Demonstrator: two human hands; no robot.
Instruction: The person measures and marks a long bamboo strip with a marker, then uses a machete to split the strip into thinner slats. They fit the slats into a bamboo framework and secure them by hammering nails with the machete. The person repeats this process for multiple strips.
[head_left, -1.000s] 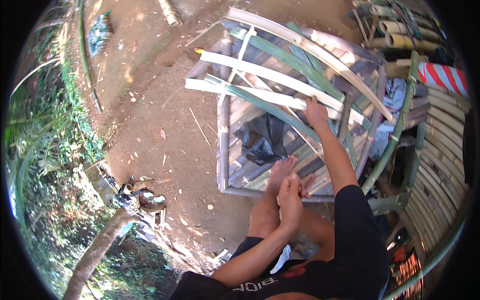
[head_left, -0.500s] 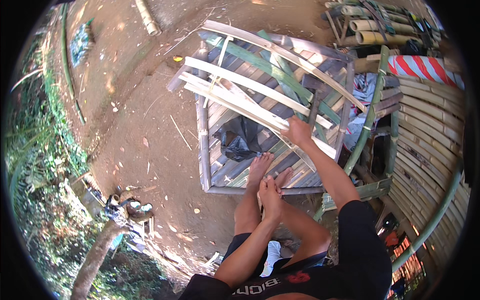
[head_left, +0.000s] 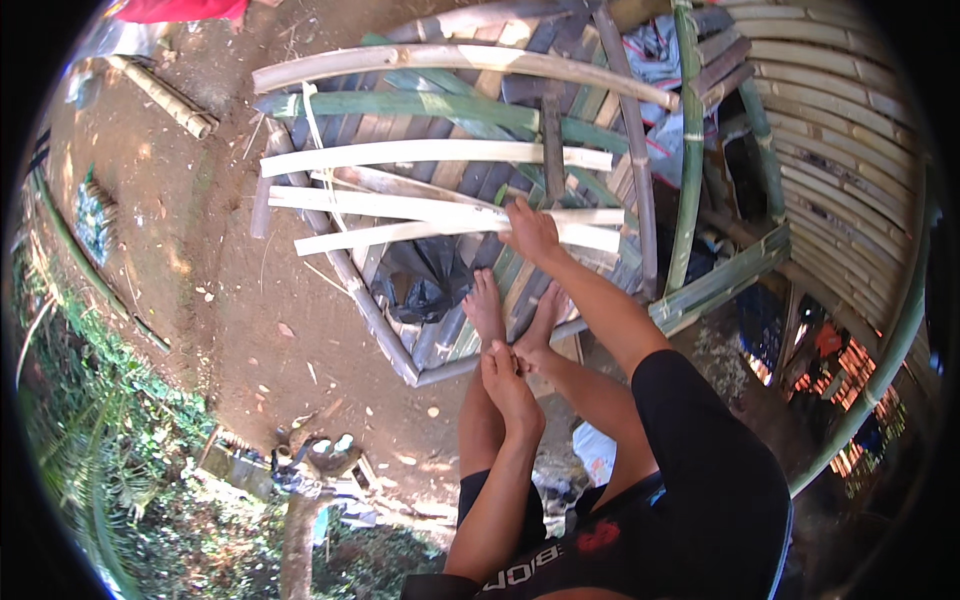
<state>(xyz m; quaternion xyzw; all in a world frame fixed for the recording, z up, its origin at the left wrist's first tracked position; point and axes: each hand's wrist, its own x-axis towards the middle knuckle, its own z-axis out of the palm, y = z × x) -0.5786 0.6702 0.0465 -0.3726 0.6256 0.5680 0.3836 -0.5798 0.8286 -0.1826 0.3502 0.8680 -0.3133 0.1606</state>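
Note:
My right hand [head_left: 530, 232] is closed on pale split bamboo strips [head_left: 380, 206], gripping them near their right part. One lower strip [head_left: 365, 238] slants away from the others, and its crossing passes by my fingers. Between my shins, my left hand [head_left: 512, 385] is closed in front of my feet; whatever it may hold is hidden. Another pale bamboo strip [head_left: 430, 151] lies just beyond, over a slatted bamboo platform [head_left: 365, 310]. A dark hammer-shaped tool [head_left: 552, 150] rests to the right, across the strips. My bare feet stand on the platform's near part.
A black plastic bag [head_left: 425, 285] lies on the slats left of my feet. Longer bamboo poles [head_left: 470, 58] cross the far side. On the right stand a green bamboo post [head_left: 690, 150] and a slatted bamboo panel [head_left: 820, 130]. Bare soil [head_left: 240, 330] spreads leftward, with plants beyond.
My view has turned, so the platform appears rotated and shifted. The strips under my right hand are more fanned out, with one now angled below the rest. My left hand remains closed near my feet.

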